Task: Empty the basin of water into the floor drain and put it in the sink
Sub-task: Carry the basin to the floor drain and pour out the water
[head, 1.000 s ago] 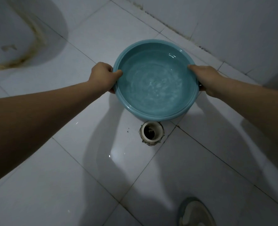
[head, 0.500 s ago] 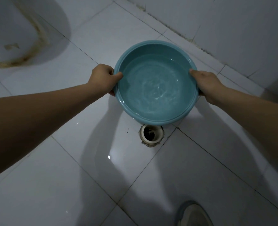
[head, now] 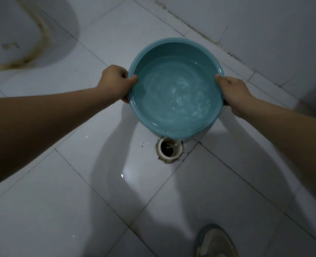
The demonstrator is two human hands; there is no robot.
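Observation:
A round teal basin (head: 172,47) with water in it hangs over the white tiled floor, tilted toward me. Its near rim sits just above the round floor drain (head: 169,149), and the water reaches that near rim. My left hand (head: 114,81) grips the basin's left rim, thumb inside. My right hand (head: 233,93) grips the right rim the same way. The sink is not in view.
A white stained fixture base (head: 14,39) stands at the top left. A tiled wall (head: 264,34) runs along the top right behind the basin. The toe of a shoe (head: 214,242) shows at the bottom right.
The basin has tipped further toward me, and the water has shifted to the near rim. Both hands keep their grip on the rim.

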